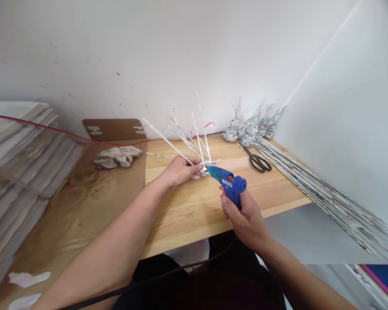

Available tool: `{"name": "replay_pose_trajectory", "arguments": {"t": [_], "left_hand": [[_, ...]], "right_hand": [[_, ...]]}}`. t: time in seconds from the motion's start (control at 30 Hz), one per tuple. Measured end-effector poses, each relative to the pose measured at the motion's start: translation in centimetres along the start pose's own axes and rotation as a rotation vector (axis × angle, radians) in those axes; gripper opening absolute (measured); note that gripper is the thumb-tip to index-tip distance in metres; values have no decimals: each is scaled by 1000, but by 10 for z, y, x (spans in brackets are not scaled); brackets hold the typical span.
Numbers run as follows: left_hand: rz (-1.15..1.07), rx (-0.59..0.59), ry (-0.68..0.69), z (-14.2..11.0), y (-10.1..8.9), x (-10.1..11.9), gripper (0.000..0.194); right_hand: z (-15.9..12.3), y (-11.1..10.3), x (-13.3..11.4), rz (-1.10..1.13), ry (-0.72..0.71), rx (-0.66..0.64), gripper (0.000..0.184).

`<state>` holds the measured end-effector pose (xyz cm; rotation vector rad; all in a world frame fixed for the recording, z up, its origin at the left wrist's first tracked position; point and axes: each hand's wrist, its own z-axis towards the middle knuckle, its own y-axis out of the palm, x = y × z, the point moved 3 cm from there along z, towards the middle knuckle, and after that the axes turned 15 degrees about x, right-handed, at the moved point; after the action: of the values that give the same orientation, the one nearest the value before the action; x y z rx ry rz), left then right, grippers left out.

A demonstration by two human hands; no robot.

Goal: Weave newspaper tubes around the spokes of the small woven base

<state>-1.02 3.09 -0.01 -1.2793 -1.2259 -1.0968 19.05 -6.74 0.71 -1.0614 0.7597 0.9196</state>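
My left hand (180, 170) is closed on a small bundle of rolled paper sticks (194, 140) that fan upward and to the left from a joined centre near my fingertips. My right hand (245, 215) grips a blue hot glue gun (229, 183) by its handle. The gun's nozzle touches the joined centre of the sticks, just above the wooden table (194, 206). A black cord runs from the gun down toward my lap.
Black scissors (258, 162) lie to the right. Several woven paper pieces (247, 131) stand by the wall. A long pile of paper rods (323, 193) runs along the right. A crumpled cloth (118, 156) lies on brown cardboard (84, 202). Stacked newspapers (19, 172) are at the left.
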Motion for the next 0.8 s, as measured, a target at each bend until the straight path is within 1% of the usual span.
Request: {"name": "replay_pose_trajectory", "arguments": {"t": [0.17, 0.47, 0.63, 0.8], "left_hand": [[-2, -6, 11, 1, 0, -2, 20], [19, 15, 18, -2, 1, 4, 22], [58, -1, 60, 0, 1, 2, 22], [101, -5, 90, 2, 0, 2, 24]], "right_hand": [[0, 1, -1, -71, -3, -5, 27], [3, 1, -5, -128, -16, 3, 28], [3, 2, -3, -146, -24, 9, 30], [2, 1, -1, -129, -3, 12, 32]]}}
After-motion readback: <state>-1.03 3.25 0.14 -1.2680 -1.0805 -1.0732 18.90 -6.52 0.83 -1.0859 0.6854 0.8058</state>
